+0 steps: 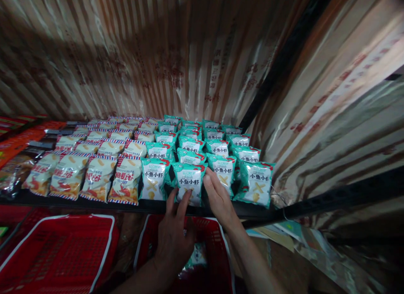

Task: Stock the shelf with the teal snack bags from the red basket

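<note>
A green-and-white snack bag [188, 180] stands upright at the front of a black shelf, between my two hands. My left hand [175, 233] is open, two fingers spread over the lower front and left edge of this bag. My right hand [218, 197] has its fingers stretched out flat along the bag's right side, with the fingertips near its upper right corner. Similar bags stand in rows behind it. On either side are another green bag [153, 180] to the left and one [222, 174] to the right, partly behind my right hand.
Cream snack bags [124, 180] fill rows on the left, beside brown and orange packets. Below the shelf are a red basket [105, 243] and a second red basket [221, 247] with a green bag inside. A black post [271, 70] and striped curtain [189, 54] stand behind.
</note>
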Demonstrator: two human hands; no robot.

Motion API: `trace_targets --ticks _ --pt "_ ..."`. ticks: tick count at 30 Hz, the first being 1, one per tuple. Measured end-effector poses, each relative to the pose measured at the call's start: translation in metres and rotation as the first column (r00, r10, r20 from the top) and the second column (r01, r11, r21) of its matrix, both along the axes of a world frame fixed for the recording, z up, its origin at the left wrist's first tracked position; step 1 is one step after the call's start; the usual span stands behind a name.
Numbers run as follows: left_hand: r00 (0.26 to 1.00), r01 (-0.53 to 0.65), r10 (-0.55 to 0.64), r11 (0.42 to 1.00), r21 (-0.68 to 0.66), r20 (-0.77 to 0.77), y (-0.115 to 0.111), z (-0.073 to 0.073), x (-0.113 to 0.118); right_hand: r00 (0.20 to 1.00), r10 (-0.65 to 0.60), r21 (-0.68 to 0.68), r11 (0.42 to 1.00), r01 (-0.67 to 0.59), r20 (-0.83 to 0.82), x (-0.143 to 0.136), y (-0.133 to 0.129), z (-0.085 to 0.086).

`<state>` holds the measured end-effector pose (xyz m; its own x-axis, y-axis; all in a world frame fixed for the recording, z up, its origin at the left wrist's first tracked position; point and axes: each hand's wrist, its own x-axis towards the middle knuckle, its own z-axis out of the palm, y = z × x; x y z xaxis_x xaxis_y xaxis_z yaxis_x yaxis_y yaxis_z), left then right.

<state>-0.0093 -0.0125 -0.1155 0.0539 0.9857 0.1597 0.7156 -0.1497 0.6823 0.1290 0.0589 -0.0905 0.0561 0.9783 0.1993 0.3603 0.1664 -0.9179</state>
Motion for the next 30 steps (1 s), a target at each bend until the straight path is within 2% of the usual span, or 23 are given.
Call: trace_targets --ticks 3,7,12,16,21,30 --pt "0.997 -0.006 0.01 0.998 0.056 -0.077 0.001 -0.001 0.002 0.999 0.051 -0.003 0.999 -0.051 0.005 0.0 -0.001 0.006" --pt "0.988 -0.02 0.043 0.988 0.153 -0.151 0.003 -0.004 0.004 0.995 0.087 0.063 0.994 -0.089 0.045 -0.001 -0.003 0.01" --pt "0.978 -0.01 0.061 0.968 0.249 -0.199 0.005 -0.009 0.002 0.997 -0.019 0.094 0.996 0.012 0.08 -0.009 -0.007 -0.002" --pt "0.988 0.029 0.021 0.948 0.318 -0.153 0.005 -0.016 0.002 0.996 -0.056 0.051 0.997 0.053 0.073 -0.016 -0.012 -0.01" --pt "0.994 0.039 -0.009 0.959 0.282 -0.106 0.005 -0.022 0.004 0.997 -0.034 0.046 0.998 0.031 0.075 -0.018 -0.012 -0.01" --pt "0.997 0.038 -0.021 0.975 0.218 -0.079 0.01 -0.015 0.004 0.995 -0.032 0.052 0.998 0.027 0.097 -0.015 -0.006 -0.007"
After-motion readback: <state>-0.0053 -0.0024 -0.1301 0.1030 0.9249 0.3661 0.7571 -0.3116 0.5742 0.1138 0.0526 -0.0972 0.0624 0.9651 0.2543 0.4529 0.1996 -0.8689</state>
